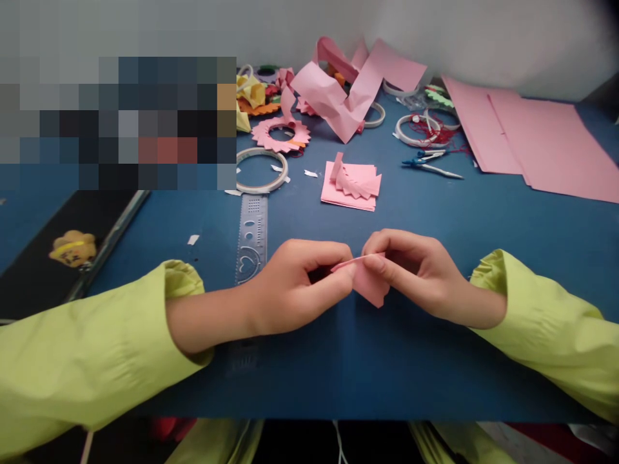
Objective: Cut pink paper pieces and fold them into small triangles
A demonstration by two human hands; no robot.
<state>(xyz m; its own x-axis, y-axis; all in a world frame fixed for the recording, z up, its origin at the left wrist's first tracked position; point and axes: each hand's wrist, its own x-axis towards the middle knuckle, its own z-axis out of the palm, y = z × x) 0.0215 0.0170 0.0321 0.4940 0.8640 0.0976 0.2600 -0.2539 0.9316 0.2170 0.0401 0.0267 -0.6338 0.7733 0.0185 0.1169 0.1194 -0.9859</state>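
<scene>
A small folded piece of pink paper (370, 283) is held up above the blue table between my two hands. My left hand (300, 283) pinches its left end between thumb and fingers. On the other side, my right hand (420, 270) grips the upper right edge, thumb toward me. Beyond the hands lies a stack of pink paper squares (336, 193), with a partly joined, saw-edged pink paper piece (358, 183) resting on top. A clear plastic ruler (251, 225) passes partly beneath my left wrist.
A tape roll (264, 171) and a pink paper ring (280, 134) sit at the back left. Crumpled pink paper (338, 96) stands behind. Toward the right are a compass (432, 164), red thread (430, 132) and large pink sheets (556, 142). The table's front edge (338, 419) is near me.
</scene>
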